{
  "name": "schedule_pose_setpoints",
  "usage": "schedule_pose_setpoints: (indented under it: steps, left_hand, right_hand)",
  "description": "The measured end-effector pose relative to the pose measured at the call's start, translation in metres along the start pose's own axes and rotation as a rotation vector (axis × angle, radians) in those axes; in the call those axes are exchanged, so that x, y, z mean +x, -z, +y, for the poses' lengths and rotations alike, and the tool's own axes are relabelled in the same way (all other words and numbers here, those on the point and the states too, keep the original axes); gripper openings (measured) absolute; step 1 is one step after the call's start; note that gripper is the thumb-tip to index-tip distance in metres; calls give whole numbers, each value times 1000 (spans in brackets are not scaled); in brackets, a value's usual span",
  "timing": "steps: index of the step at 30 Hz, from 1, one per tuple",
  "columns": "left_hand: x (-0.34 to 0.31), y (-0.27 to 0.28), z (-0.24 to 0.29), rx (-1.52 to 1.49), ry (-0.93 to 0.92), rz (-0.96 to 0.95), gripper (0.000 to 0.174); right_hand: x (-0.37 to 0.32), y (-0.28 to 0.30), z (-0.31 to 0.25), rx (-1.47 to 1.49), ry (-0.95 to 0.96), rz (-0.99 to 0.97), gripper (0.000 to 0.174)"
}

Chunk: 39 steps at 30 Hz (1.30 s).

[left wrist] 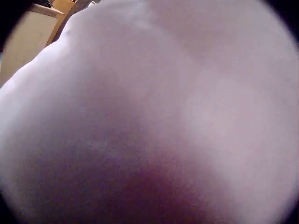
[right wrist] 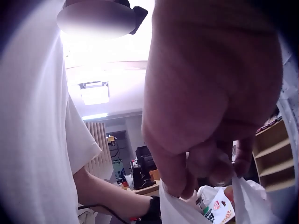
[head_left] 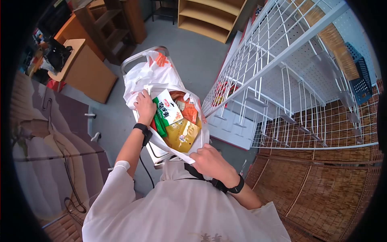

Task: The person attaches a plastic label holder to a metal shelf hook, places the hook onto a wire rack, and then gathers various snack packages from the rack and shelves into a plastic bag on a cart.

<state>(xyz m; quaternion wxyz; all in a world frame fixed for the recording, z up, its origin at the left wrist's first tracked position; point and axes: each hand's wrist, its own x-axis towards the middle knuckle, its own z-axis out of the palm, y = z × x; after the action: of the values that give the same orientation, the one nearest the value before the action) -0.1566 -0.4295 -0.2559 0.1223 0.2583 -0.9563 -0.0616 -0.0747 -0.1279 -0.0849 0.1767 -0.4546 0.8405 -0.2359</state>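
Your white plastic bag (head_left: 151, 72) sits right in front of you on a metal cart (head_left: 156, 153), just beside the wire rack (head_left: 282, 60). It's stuffed with snacks, with a white packet (head_left: 169, 112) and a yellow packet (head_left: 183, 135) on top. Your right grip (head_left: 210, 160) pinches the bag's near rim. Your left grip (head_left: 145, 105) is curled over the far rim, touching the white packet. The left wrist view is just a white blur.

Snack packets (head_left: 179, 123) fill the open bag (head_left: 145, 74); a wire rack (head_left: 274, 60) stands close to the right.
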Motion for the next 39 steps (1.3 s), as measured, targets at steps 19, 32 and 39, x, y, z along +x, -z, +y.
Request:
schedule_pose_setpoints:
  steps: [19, 32, 39]
  left_hand:
    - [-15, 109, 36, -459, -401, -209, 58]
    - [-49, 56, 43, -198, -411, -194, 100]
    - [-119, 143, 95, -840, -340, -781, 38]
  right_hand:
    - [15, -14, 2, 191, 190, 4, 4]
    - [-5, -15, 18, 209, 164, 33, 5]
    - [-12, -5, 39, 218, 260, 73, 7]
